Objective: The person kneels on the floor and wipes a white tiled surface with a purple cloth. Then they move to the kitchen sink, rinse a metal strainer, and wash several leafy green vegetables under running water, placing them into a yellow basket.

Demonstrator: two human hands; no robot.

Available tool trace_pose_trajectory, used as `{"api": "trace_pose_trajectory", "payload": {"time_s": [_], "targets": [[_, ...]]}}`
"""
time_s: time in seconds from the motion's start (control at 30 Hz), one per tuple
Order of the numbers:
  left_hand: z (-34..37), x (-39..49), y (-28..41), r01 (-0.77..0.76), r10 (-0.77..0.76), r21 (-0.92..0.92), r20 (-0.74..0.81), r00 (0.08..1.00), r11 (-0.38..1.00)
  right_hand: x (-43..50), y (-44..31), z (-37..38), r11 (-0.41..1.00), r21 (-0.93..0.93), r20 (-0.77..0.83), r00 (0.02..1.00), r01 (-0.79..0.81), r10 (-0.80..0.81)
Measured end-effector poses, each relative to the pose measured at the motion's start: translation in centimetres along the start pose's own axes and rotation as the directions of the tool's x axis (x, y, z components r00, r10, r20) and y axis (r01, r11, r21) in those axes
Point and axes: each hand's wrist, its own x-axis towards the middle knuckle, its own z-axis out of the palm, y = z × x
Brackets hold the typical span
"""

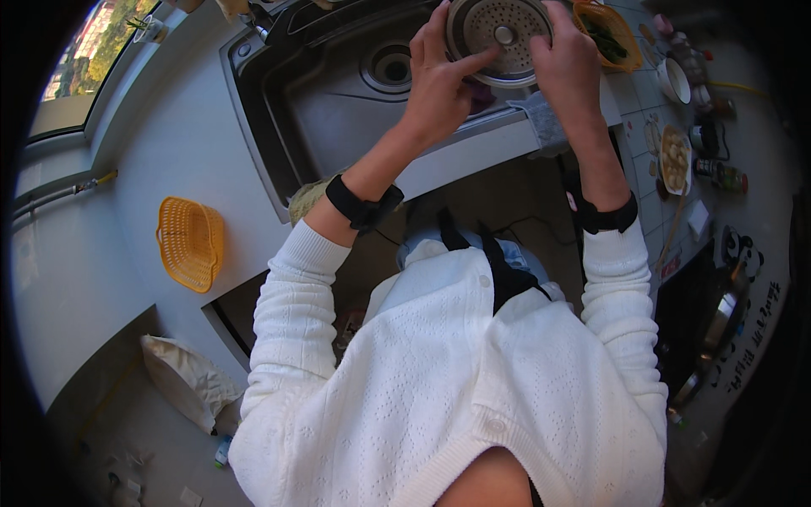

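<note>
Above the right part of the sink, both hands hold a round metal sink strainer [500, 41] with many small holes and a central knob. My left hand [443, 82] grips its left rim, one finger reaching across the perforated face. On the opposite rim is my right hand [566, 63], thumb against the edge. The stainless steel sink [342, 130] lies beneath, its round drain opening [391, 68] left of my left hand. A purple item [481, 98] shows partly below the strainer. A grey cloth [542, 120] hangs over the counter edge by my right wrist.
An orange plastic basket [190, 244] stands on the left counter. Another orange basket [624, 60] with green vegetables is at the upper right, near a white bowl [673, 81], a tray of pale round food [675, 160] and jars [719, 174]. A faucet [256, 22] rises behind the sink.
</note>
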Motion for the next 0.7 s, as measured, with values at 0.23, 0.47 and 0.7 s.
{"api": "trace_pose_trajectory", "payload": {"time_s": [0.23,0.47,0.7], "targets": [[-1.1,0.4,0.6,0.036,-0.040,-0.215,-0.017,0.999,0.976,-0.2,-0.2,-0.2,1.000,0.013,-0.030,0.999,-0.021,0.021],[-0.5,-0.2,1.4,-0.053,0.057,0.076,-0.039,0.998,0.996,-0.3,-0.8,-0.5,1.000,-0.004,-0.022,1.000,0.003,-0.003],[-0.6,-0.5,1.7,-0.081,0.100,0.274,-0.057,0.993,0.958,-0.4,-1.0,-0.6,1.000,-0.001,-0.032,0.999,0.000,0.000]]}}
